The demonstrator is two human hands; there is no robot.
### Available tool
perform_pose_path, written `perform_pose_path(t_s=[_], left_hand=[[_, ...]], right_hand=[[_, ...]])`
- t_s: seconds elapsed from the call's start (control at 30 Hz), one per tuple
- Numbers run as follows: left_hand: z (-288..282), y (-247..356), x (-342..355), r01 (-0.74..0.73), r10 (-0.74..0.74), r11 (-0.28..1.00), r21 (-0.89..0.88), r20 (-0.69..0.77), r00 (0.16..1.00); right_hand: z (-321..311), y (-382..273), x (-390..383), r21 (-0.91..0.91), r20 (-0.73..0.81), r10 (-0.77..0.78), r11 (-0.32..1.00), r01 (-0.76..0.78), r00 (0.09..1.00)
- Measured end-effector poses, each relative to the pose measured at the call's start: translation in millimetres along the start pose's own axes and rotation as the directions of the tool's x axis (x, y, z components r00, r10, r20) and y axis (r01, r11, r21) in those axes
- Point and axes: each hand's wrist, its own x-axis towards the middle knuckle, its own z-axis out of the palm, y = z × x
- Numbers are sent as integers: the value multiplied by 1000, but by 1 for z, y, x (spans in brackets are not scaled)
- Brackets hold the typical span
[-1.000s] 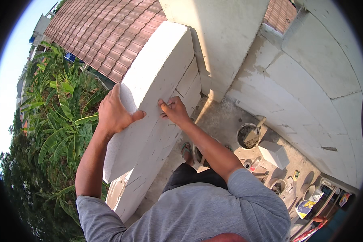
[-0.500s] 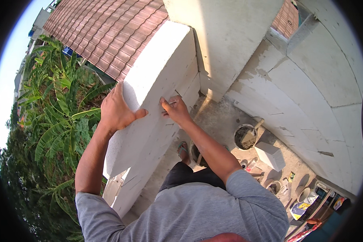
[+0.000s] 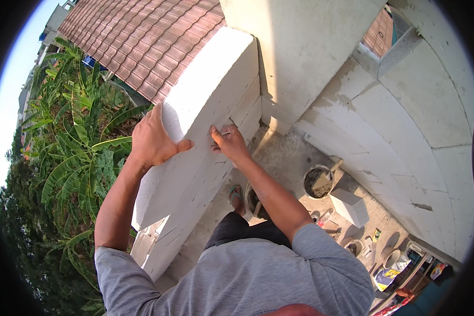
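Observation:
A large white lightweight block forms the top of a low white block wall. My left hand grips the near end of this top block, fingers over the outer side and thumb across the inner edge. My right hand is against the inner face of the wall, thumb raised and fingers curled on a small thin object that is too small to make out.
A tall grey wall rises behind, with a block wall curving in the view at right. On the concrete floor sit a mortar bucket with trowel, a loose block and several tools. A tiled roof and banana plants lie outside.
The view has shifted slightly, with the wall opening at upper right now lower in it. Both hands keep nearly the same grip and place on the block and wall.

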Motion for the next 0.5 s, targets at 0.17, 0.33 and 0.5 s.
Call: perform_pose_path(t_s=[0.17, 0.33, 0.5], left_hand=[[-11, 7, 3, 9, -7, 999, -48, 51, 999], [-12, 6, 4, -21, 21, 1000, -24, 29, 999], [-7, 2, 6, -48, 48, 999, 21, -1, 999]], right_hand=[[0, -6, 1, -9, -4, -7, 1000, 7, 1000], [1, 1, 5, 17, -10, -5, 1000, 5, 1000], [4, -8, -4, 36, -24, 21, 999, -20, 1000]])
